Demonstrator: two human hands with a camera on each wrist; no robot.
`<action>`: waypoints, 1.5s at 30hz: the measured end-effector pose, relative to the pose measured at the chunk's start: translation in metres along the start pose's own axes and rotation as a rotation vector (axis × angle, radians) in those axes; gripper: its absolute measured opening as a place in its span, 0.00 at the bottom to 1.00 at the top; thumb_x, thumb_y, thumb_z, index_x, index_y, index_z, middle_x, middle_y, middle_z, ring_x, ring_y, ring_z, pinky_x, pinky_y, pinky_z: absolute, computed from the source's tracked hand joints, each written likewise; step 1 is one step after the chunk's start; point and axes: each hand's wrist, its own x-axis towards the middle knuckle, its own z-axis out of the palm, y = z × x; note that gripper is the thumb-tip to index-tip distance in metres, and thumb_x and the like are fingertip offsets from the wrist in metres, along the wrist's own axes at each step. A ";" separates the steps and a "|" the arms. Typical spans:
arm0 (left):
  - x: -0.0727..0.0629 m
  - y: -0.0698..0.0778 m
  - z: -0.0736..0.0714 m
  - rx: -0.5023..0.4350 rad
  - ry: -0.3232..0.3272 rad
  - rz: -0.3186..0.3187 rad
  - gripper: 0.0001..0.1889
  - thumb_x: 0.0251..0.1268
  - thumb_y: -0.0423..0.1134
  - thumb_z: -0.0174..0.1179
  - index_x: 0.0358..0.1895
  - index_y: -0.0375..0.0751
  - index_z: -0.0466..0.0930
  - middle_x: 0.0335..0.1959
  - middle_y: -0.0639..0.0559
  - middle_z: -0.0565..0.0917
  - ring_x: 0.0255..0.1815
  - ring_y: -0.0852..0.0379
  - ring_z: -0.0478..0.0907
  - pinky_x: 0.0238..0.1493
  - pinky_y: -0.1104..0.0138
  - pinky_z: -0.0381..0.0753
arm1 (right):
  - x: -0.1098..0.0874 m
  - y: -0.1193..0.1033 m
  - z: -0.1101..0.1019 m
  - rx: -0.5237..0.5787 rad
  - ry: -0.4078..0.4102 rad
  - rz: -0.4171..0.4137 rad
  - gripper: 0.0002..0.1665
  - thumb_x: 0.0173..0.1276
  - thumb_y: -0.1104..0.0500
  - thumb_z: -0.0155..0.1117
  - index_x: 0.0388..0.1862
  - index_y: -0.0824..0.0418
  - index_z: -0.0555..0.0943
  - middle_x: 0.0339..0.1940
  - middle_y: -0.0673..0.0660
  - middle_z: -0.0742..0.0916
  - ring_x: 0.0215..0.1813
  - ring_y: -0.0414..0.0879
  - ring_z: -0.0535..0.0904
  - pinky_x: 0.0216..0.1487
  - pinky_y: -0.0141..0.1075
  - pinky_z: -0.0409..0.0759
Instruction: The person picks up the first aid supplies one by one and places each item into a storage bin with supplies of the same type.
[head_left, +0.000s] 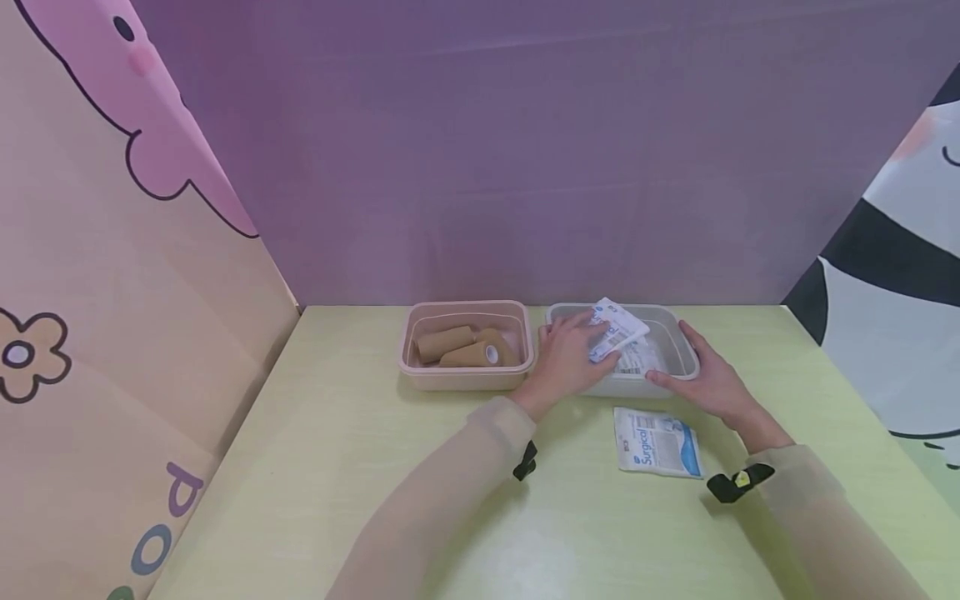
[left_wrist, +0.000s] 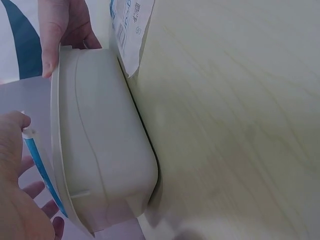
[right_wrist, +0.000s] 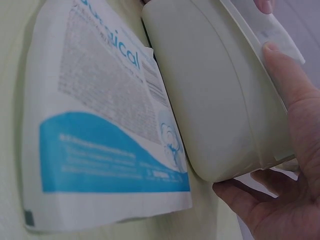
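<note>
My left hand (head_left: 567, 357) holds a white-and-blue surgical dressing packet (head_left: 618, 325) tilted over the pale grey plastic box (head_left: 626, 386). In the left wrist view the thumb lies at the top edge of this packet (left_wrist: 44, 172), with the fingers behind it. Another white packet (head_left: 647, 358) lies inside the box. My right hand (head_left: 711, 379) grips the box's right end, thumb on the front rim and fingers round the far side. In front of the box, a third packet, printed "Surgical" (head_left: 656, 443), lies flat; the right wrist view shows its blue band close up.
A pink plastic box (head_left: 461, 381) stands just left of the grey one, holding several tan bandage rolls (head_left: 468, 356). Behind both boxes rises a purple backdrop (head_left: 480, 167). Printed panels flank the pale yellow table (head_left: 337, 467).
</note>
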 end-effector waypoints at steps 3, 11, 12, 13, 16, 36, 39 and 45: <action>0.003 0.002 0.001 0.026 -0.004 0.007 0.29 0.75 0.64 0.59 0.75 0.63 0.77 0.82 0.58 0.71 0.78 0.49 0.72 0.65 0.58 0.70 | -0.003 0.000 -0.001 0.003 0.000 0.009 0.72 0.71 0.35 0.71 0.90 0.56 0.31 0.85 0.78 0.56 0.79 0.81 0.59 0.70 0.77 0.66; 0.006 0.012 0.004 0.079 -0.050 0.009 0.29 0.76 0.67 0.56 0.75 0.67 0.75 0.82 0.60 0.70 0.80 0.50 0.70 0.71 0.57 0.68 | -0.011 0.005 -0.001 0.003 0.017 0.010 0.71 0.73 0.36 0.70 0.90 0.57 0.31 0.85 0.80 0.57 0.78 0.82 0.61 0.69 0.77 0.68; 0.006 0.011 0.004 0.073 -0.046 0.015 0.29 0.76 0.66 0.56 0.75 0.67 0.76 0.82 0.59 0.70 0.80 0.50 0.70 0.72 0.56 0.69 | -0.011 0.004 -0.001 0.005 0.018 0.007 0.71 0.73 0.37 0.70 0.90 0.57 0.32 0.85 0.79 0.57 0.78 0.82 0.61 0.69 0.76 0.68; 0.006 0.010 0.004 0.071 -0.044 0.019 0.29 0.76 0.66 0.56 0.75 0.66 0.76 0.82 0.59 0.70 0.80 0.50 0.70 0.72 0.56 0.69 | -0.010 0.003 0.000 0.004 0.020 0.004 0.71 0.73 0.37 0.70 0.90 0.57 0.32 0.85 0.80 0.57 0.78 0.82 0.61 0.69 0.76 0.68; 0.005 0.008 0.002 0.077 -0.036 0.023 0.29 0.76 0.65 0.57 0.75 0.65 0.76 0.82 0.58 0.70 0.81 0.51 0.69 0.75 0.55 0.69 | -0.008 0.000 0.001 0.006 0.018 -0.003 0.71 0.72 0.36 0.71 0.90 0.57 0.32 0.85 0.79 0.58 0.78 0.82 0.61 0.69 0.76 0.68; -0.002 0.015 -0.003 -0.048 0.047 0.131 0.30 0.74 0.62 0.63 0.74 0.56 0.80 0.78 0.53 0.76 0.80 0.52 0.72 0.82 0.54 0.66 | -0.002 0.003 0.002 0.015 0.016 -0.022 0.71 0.72 0.37 0.71 0.90 0.57 0.31 0.85 0.79 0.57 0.78 0.82 0.61 0.69 0.77 0.67; -0.006 0.015 -0.005 -0.063 0.040 0.151 0.30 0.74 0.61 0.63 0.74 0.55 0.79 0.77 0.52 0.77 0.80 0.53 0.72 0.83 0.57 0.65 | -0.001 0.001 0.001 0.026 0.014 -0.033 0.71 0.73 0.38 0.72 0.90 0.57 0.31 0.85 0.78 0.58 0.78 0.81 0.63 0.69 0.76 0.68; -0.014 0.017 -0.007 -0.110 0.008 0.153 0.31 0.73 0.60 0.65 0.75 0.55 0.78 0.78 0.52 0.76 0.80 0.50 0.71 0.80 0.60 0.70 | 0.000 -0.002 0.002 0.048 0.011 -0.055 0.70 0.73 0.40 0.72 0.90 0.58 0.32 0.84 0.79 0.61 0.76 0.80 0.64 0.69 0.75 0.69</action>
